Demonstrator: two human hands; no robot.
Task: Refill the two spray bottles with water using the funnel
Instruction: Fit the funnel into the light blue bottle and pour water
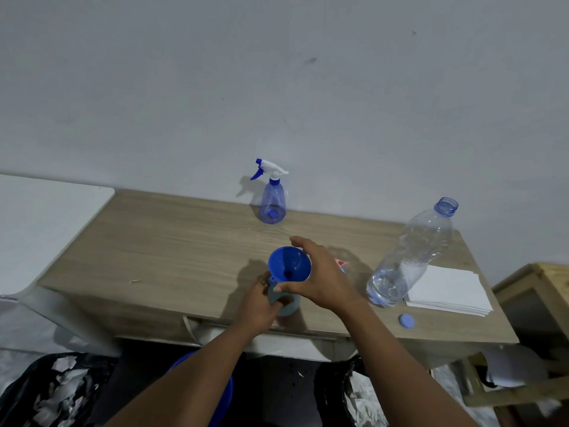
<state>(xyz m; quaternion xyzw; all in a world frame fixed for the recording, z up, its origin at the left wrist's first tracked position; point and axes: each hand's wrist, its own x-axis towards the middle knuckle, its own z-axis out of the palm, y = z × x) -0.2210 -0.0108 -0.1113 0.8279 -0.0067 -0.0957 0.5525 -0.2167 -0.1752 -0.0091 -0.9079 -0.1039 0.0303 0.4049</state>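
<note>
Fingers of the right hand (320, 277) curl around the rim of a blue funnel (289, 265), thumb on the near edge and the other fingers arched over the far edge. Beneath it, the left hand (261, 298) wraps around a pale teal bottle (284, 302), gripping its upper part; the neck is hidden by the hands, so it is unclear whether the funnel's spout is fully seated.

Both hands work near the front edge of a wooden table (172, 241), at its middle. The step in hand appears to be fitting the funnel into the first bottle. No water is being poured yet.

Right of the hands stands a large clear water bottle (409, 257), uncapped, with water filling only its lower part. Its blue cap (406, 320) lies near the front edge, just beside a stack of white paper (449, 291).

Next, the funnel likely needs to sit steady and upright so one hand can let go and lift the water bottle to pour. That bottle is tall and soft-walled, so a slow tilt seems wise.

At the far edge, against the wall, a second spray bottle (272, 200) stands upright. It is clear blue plastic with a white and blue trigger head still screwed on, and looks nearly empty.
</note>
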